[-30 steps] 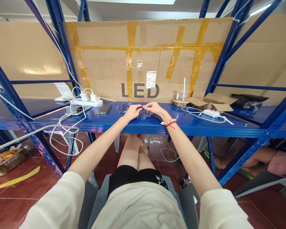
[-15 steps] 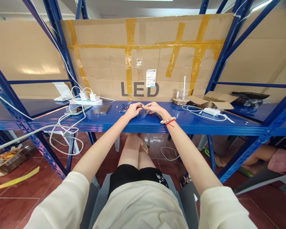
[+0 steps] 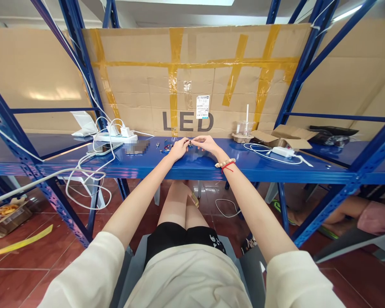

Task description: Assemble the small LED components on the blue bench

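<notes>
Over the blue shelf top [image 3: 141,161], my left hand [image 3: 180,149] is closed in a pinch on something small and dark that I cannot make out. My right hand [image 3: 205,143] meets it from the right, thumb and forefinger pressed together at the same spot; what they hold is too small to name. Several small blue and metallic pieces [image 3: 167,148] lie just left of my left hand. A beaded bracelet with a red string [image 3: 225,163] is round my right wrist.
On the left are a phone [image 3: 104,149], a white power strip [image 3: 115,137] and looping cables. To the right stand a plastic cup [image 3: 244,127], an open carton [image 3: 284,136] and a white adapter [image 3: 282,151]. Cardboard rises behind; another person's legs show lower right.
The fingertips of my right hand have shifted slightly at the meeting point, and the small dark item between the hands sits at a different angle. The view has tilted a little.
</notes>
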The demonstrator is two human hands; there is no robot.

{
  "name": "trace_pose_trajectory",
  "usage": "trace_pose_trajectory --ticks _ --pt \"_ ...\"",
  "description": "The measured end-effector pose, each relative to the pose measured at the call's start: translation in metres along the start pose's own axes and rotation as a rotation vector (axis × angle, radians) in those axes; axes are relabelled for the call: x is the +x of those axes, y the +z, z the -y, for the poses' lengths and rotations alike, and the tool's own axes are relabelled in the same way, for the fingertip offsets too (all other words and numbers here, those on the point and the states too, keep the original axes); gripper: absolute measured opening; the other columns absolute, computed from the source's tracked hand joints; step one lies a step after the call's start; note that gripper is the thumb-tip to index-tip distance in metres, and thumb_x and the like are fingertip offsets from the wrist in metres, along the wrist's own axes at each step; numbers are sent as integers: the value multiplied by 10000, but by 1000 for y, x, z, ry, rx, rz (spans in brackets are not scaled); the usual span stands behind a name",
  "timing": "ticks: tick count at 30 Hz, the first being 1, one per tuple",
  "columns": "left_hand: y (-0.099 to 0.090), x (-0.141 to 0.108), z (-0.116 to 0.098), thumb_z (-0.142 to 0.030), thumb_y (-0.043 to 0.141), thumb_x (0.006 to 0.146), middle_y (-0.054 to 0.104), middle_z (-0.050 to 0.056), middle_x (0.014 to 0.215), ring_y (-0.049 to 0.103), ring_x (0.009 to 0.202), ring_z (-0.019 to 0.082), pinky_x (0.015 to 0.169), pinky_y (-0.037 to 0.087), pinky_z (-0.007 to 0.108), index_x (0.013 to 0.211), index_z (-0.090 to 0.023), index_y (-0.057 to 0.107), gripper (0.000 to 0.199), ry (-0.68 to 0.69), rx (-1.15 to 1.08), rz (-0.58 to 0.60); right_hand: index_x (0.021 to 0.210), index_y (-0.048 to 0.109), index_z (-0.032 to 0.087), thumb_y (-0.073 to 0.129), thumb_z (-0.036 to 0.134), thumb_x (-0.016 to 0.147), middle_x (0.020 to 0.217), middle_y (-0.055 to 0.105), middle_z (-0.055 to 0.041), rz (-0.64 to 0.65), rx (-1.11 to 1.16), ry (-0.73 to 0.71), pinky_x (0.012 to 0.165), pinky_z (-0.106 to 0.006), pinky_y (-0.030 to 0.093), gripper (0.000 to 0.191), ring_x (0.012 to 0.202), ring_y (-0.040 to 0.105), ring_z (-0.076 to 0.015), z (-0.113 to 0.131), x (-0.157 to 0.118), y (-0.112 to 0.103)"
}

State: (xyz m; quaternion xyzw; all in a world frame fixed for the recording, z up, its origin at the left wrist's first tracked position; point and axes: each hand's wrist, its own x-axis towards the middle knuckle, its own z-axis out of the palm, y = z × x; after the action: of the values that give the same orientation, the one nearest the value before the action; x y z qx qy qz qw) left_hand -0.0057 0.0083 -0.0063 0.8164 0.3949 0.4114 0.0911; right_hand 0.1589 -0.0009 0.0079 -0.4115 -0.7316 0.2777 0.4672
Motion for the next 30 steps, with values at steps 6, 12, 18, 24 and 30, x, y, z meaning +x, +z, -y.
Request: trace_pose_trajectory --ticks 6,12,18,24,30 --pt "-2 -2 -4 -275 323 855 563 6 619 531 638 138 670 404 248 883 -176 547 246 10 -6 41 851 675 129 664 453 628 792 642 -51 -31 44 36 418 -157 327 393 559 480 -65 4 -1 -1" --pt "-5 -6 -7 -298 323 858 545 -4 613 516 632 136 679 394 251 879 -196 526 227 54 16 28 848 679 148 689 451 600 708 611 -15 22 116 96 442 -159 317 391 530 425 -45 11 -7 -1" --pt "-8 -13 -14 -307 337 860 548 3 640 527 646 141 687 394 256 901 -178 499 212 87 13 23 821 672 157 708 469 574 661 584 8 58 183 89 433 -165 298 399 498 406 -37 8 -5 -1" --pt "-10 -20 -27 -304 330 864 599 53 808 556 742 166 694 396 263 987 -172 463 224 148 50 -48 823 658 173 697 493 584 763 601 3 108 264 122 484 -154 355 401 542 448 -37 12 -6 -4" --pt "-10 -19 -25 -298 354 851 609 67 841 573 788 198 703 401 287 974 -181 459 199 122 96 -38 834 668 172 693 499 588 792 614 -7 104 232 155 485 -155 342 410 572 465 -45 15 -8 -3"
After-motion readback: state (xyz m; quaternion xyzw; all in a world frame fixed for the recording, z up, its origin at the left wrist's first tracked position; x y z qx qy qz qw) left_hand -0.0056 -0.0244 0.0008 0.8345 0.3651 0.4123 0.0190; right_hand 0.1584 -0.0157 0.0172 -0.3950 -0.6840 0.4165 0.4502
